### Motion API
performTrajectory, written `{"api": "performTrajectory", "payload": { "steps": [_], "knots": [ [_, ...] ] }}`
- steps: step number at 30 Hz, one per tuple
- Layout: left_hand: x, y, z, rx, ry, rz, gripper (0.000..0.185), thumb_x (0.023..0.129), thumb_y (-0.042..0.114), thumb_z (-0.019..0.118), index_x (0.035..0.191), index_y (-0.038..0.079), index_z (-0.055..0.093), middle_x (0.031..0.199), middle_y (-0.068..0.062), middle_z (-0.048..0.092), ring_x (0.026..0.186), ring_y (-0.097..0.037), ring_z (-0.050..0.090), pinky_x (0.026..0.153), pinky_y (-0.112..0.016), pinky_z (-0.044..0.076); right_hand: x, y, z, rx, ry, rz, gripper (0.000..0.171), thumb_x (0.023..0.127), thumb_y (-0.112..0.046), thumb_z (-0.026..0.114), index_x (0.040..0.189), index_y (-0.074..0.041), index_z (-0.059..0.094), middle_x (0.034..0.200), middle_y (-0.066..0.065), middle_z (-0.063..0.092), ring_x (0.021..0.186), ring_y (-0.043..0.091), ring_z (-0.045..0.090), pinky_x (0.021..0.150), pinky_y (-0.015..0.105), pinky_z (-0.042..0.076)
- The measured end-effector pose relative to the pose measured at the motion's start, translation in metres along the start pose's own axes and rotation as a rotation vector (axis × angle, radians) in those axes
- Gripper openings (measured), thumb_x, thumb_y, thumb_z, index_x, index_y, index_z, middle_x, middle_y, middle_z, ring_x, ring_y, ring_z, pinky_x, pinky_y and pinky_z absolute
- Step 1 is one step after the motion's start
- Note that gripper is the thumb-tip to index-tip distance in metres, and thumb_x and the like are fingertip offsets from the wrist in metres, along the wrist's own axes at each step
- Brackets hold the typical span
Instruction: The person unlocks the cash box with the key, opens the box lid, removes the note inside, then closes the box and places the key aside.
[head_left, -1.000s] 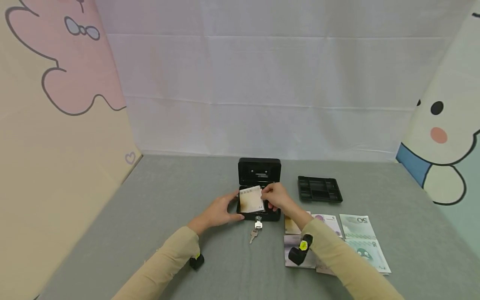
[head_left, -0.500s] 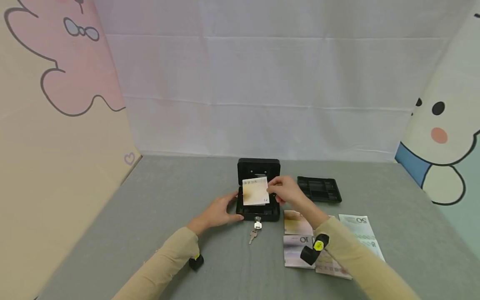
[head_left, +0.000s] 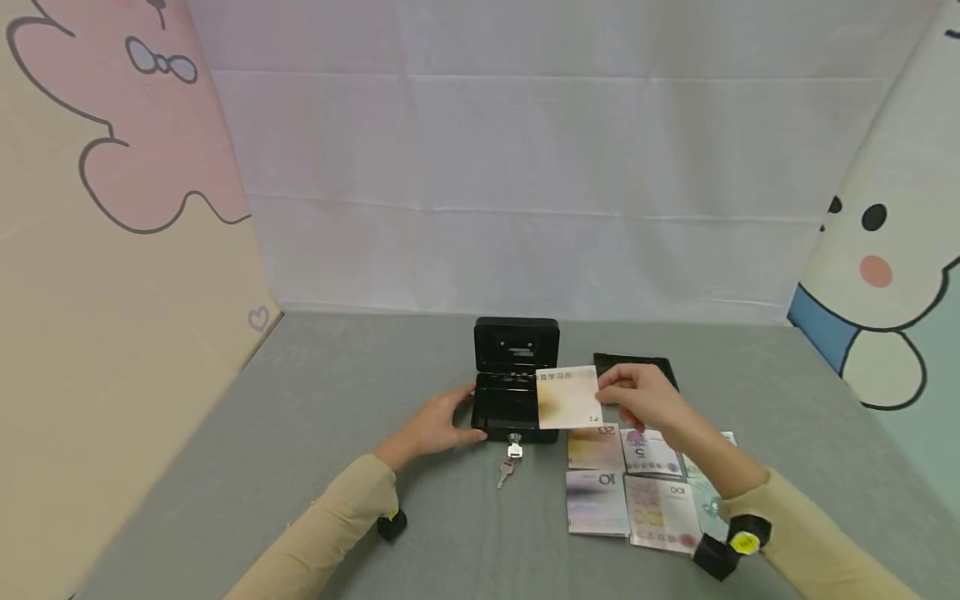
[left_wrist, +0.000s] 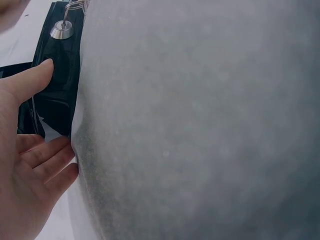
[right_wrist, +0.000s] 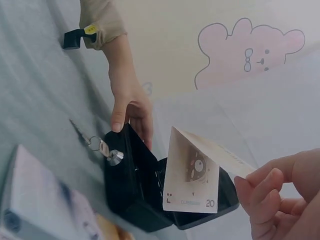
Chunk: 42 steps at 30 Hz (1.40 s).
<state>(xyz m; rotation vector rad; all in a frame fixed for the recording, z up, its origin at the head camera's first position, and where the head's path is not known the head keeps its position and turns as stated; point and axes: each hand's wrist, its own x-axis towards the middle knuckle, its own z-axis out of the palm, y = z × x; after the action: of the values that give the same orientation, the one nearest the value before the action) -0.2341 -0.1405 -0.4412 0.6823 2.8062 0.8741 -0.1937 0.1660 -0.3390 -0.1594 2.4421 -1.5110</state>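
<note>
My right hand (head_left: 648,396) pinches the right edge of a folded banknote (head_left: 570,397) between thumb and fingers. In the head view the banknote overlaps the right part of a black cash box (head_left: 506,404). Its underside, marked 20, faces the right wrist camera, and the fold stands apart like a tent. The cash box has its lid (head_left: 517,343) raised and a key in its front lock. My left hand (head_left: 431,429) rests at the box's left end. In the left wrist view its thumb touches the front wall, while the other fingers (left_wrist: 52,157) lie fairly straight along the side.
Key ring with a second key (head_left: 507,471) hangs before the box. A black compartment tray (head_left: 633,362) lies behind my right hand, partly covered. Several banknote piles, including a 10 pile (head_left: 597,502) and a 100 pile (head_left: 663,508), lie at front right.
My right hand has lifted the banknote out of the cash box and carried it to the right. The left hand has stayed at the box's left end.
</note>
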Motion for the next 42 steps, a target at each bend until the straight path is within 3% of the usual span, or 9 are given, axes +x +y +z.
{"api": "performTrajectory", "payload": {
  "steps": [9, 16, 21, 25, 30, 37, 42],
  "knots": [
    [0.000, -0.002, 0.000, -0.007, 0.006, 0.012, 0.082, 0.076, 0.037, 0.071, 0.138, -0.002, 0.034, 0.127, -0.017, 0.052, 0.116, -0.028, 0.049, 0.096, -0.043, 0.039, -0.048, 0.022, -0.014, 0.002, -0.040, 0.109, 0.025, 0.088, -0.016, 0.056, 0.102, 0.004, 0.053, 0.052, -0.002, 0.041, 0.042, 0.008, 0.034, 0.040, 0.025, 0.036],
    [0.000, -0.003, 0.000, -0.010, 0.009, 0.014, 0.083, 0.076, 0.037, 0.071, 0.138, -0.001, 0.033, 0.126, -0.016, 0.052, 0.116, -0.027, 0.049, 0.096, -0.043, 0.039, -0.073, 0.038, -0.010, 0.012, -0.027, 0.281, 0.021, 0.086, -0.017, 0.058, 0.098, 0.000, 0.055, 0.053, 0.000, 0.042, 0.043, 0.011, 0.036, 0.040, 0.024, 0.034],
    [0.000, -0.003, 0.000, -0.018, 0.013, 0.024, 0.083, 0.075, 0.037, 0.071, 0.138, -0.001, 0.034, 0.126, -0.017, 0.052, 0.115, -0.028, 0.050, 0.095, -0.044, 0.039, -0.087, 0.052, -0.002, 0.028, -0.035, 0.343, 0.018, 0.085, -0.016, 0.060, 0.094, -0.001, 0.056, 0.054, 0.000, 0.044, 0.042, 0.010, 0.037, 0.039, 0.023, 0.033],
    [0.000, -0.004, 0.000, -0.020, 0.016, 0.030, 0.083, 0.075, 0.037, 0.071, 0.139, 0.000, 0.033, 0.124, -0.016, 0.053, 0.114, -0.028, 0.050, 0.095, -0.044, 0.040, -0.095, 0.066, 0.003, 0.053, -0.068, 0.324, 0.016, 0.083, -0.015, 0.061, 0.091, -0.001, 0.056, 0.054, -0.002, 0.045, 0.041, 0.008, 0.038, 0.038, 0.021, 0.033],
    [0.000, -0.004, 0.001, -0.024, 0.022, 0.037, 0.083, 0.075, 0.037, 0.072, 0.139, 0.001, 0.033, 0.123, -0.016, 0.054, 0.114, -0.027, 0.051, 0.094, -0.044, 0.040, -0.101, 0.082, 0.009, 0.127, -0.175, 0.266, 0.014, 0.084, -0.015, 0.059, 0.088, -0.001, 0.056, 0.052, -0.004, 0.045, 0.039, 0.005, 0.038, 0.038, 0.018, 0.034],
    [0.000, -0.004, 0.001, -0.015, 0.016, 0.025, 0.083, 0.076, 0.037, 0.071, 0.140, 0.002, 0.033, 0.125, -0.015, 0.053, 0.115, -0.027, 0.050, 0.095, -0.044, 0.039, -0.106, 0.093, 0.025, 0.192, -0.242, 0.370, 0.015, 0.085, -0.016, 0.058, 0.090, -0.002, 0.057, 0.055, -0.005, 0.046, 0.042, 0.006, 0.039, 0.044, 0.019, 0.034],
    [-0.001, -0.002, 0.000, -0.011, 0.009, 0.000, 0.083, 0.076, 0.037, 0.071, 0.140, 0.003, 0.032, 0.127, -0.014, 0.052, 0.116, -0.026, 0.049, 0.096, -0.043, 0.038, -0.107, 0.100, 0.034, 0.218, -0.281, 0.345, 0.010, 0.084, -0.011, 0.057, 0.088, -0.002, 0.057, 0.057, -0.006, 0.046, 0.043, 0.005, 0.036, 0.044, 0.018, 0.031]
  ]
}}
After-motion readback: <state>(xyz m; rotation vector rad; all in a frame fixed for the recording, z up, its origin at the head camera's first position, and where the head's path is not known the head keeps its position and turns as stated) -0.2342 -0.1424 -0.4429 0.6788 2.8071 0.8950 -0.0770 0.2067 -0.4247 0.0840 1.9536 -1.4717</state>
